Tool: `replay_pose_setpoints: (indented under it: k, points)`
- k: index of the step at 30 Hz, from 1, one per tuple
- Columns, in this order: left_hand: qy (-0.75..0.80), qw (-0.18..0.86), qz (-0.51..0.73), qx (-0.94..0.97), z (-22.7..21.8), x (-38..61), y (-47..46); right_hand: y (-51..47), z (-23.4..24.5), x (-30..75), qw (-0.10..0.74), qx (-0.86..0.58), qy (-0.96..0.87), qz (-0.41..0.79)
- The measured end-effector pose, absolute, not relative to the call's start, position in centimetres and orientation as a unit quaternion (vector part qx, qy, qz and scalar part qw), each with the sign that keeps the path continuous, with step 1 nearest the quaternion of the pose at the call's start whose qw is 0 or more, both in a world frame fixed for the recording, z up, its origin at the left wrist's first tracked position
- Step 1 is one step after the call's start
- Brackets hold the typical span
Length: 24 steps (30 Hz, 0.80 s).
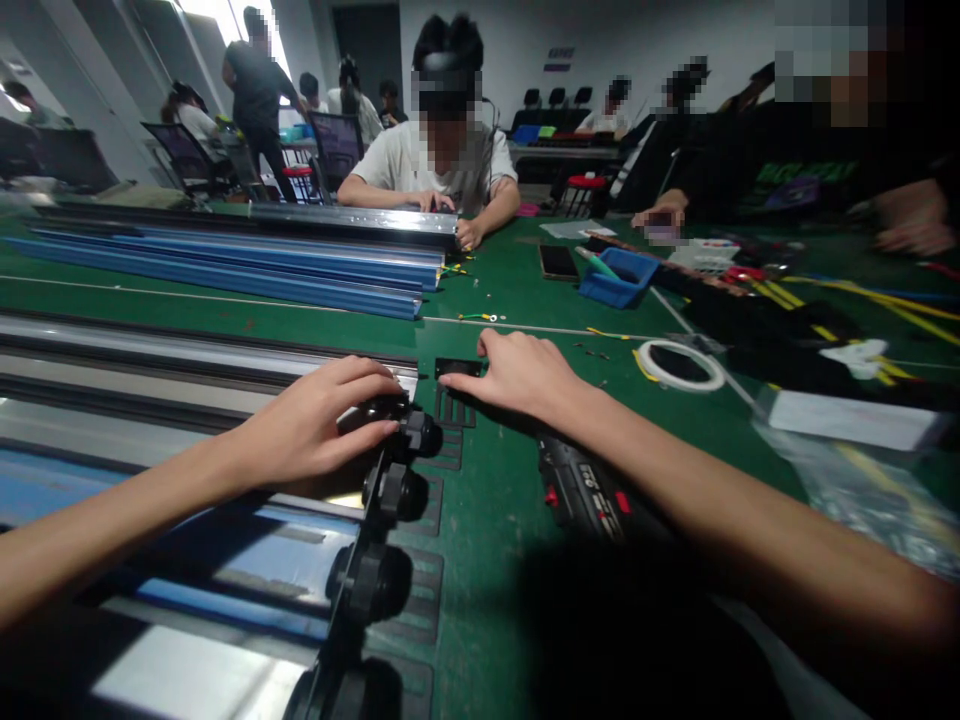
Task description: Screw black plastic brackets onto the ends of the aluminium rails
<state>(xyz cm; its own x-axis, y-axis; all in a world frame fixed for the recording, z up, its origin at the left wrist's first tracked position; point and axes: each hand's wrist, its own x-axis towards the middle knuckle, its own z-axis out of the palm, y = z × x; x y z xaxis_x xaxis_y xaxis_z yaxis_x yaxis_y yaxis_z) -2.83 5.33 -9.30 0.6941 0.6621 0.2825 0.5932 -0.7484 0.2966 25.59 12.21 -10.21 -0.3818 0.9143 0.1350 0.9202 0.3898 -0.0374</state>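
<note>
Two hands are in my view, both low over the green bench [510, 500]. My left hand [307, 425] is curled down over the far end of a black end piece [375, 540] that carries a row of round black knobs; the fingers close on the farthest knob [418, 432], thumb side hidden, so I read it as gripping that knob. This black piece runs from near to far along the right end of the long aluminium rails [150, 400], which lie across the left half of the bench. My right hand [521, 375] lies flat and open, palm down, fingers spread, its fingertips touching a small black plastic part [455, 367] just beyond the end of the rails. Under that forearm, near me, lies a black power tool with red marks [585, 490]. Further right sits a white ring of tape [681, 364], and beyond it a blue tray [619, 278] and a dark phone [558, 261]. On the far left a stack of blue-edged profiles [225, 268] stretches across. Across the bench a person in a white shirt [435, 160] leans on both forearms; another person's hand [660, 215] rests at the far right.
</note>
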Motion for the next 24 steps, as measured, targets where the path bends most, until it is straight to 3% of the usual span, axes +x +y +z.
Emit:
replay_pose_setpoints:
  k: [11,24]
  points:
    - [0.242,0.080,0.067,0.965,-9.2,-3.9,5.4,13.2,-10.6,26.1,0.054,-0.565,-0.813,0.131]
    - [0.207,0.068,0.032,0.975,-9.3,-1.8,5.7,13.4,-11.0,26.4,0.086,-0.542,-0.823,0.148]
